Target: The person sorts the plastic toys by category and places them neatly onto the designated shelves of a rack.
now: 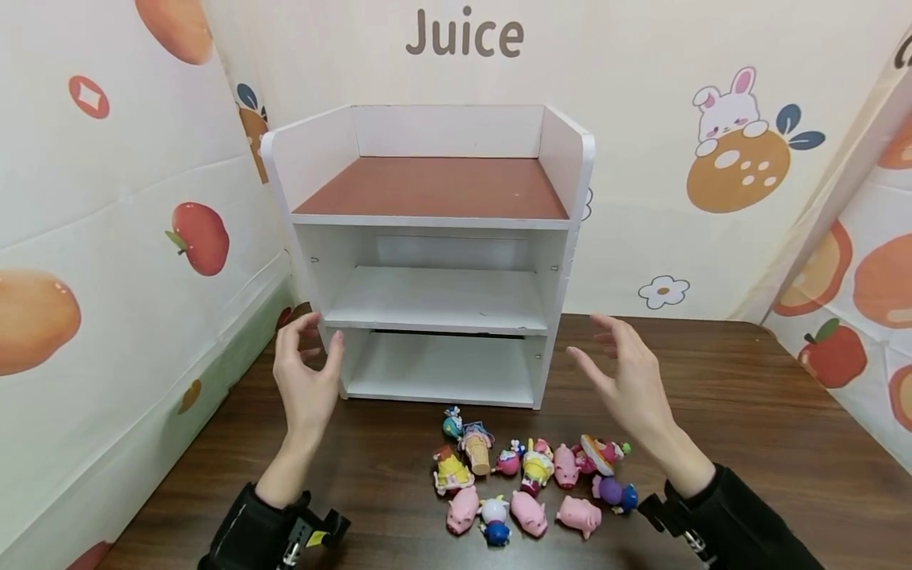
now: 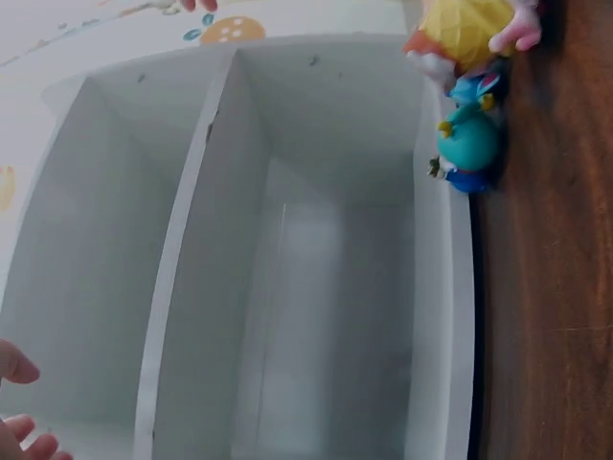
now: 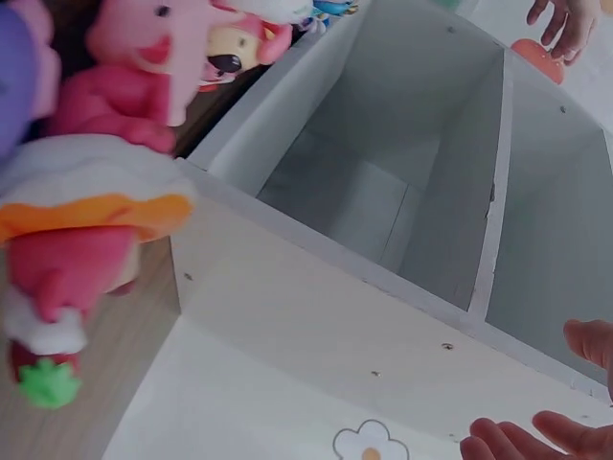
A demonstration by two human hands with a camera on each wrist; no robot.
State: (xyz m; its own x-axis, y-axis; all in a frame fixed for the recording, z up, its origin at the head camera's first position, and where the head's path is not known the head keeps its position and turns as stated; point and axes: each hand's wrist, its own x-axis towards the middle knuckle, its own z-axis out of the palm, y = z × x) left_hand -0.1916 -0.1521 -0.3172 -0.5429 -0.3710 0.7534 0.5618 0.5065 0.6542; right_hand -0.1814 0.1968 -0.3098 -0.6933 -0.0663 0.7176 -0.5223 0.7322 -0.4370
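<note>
A small white shelf [image 1: 427, 222] with a brown top panel and two lower compartments stands against the back wall. My left hand [image 1: 306, 384] is raised by its lower left side, fingers bent loosely and thumb apart, holding nothing. On the opposite side my right hand [image 1: 630, 384] hovers to the right of the shelf, fingers spread from the thumb, with nothing in it. Between the wrists, in front of the shelf, lies a cluster of small toy figures, among them a pink pig [image 1: 579, 516], a yellow-dressed figure [image 1: 452, 473] and a purple-and-blue figure [image 1: 614, 492].
The shelf stands on a dark wood table [image 1: 734, 396]. Printed walls with fruit pictures rise at the left, back and right. In the right wrist view a pink figure with a white-and-orange ring [image 3: 96, 206] lies close to the camera, beside the shelf's side panel [image 3: 316, 316].
</note>
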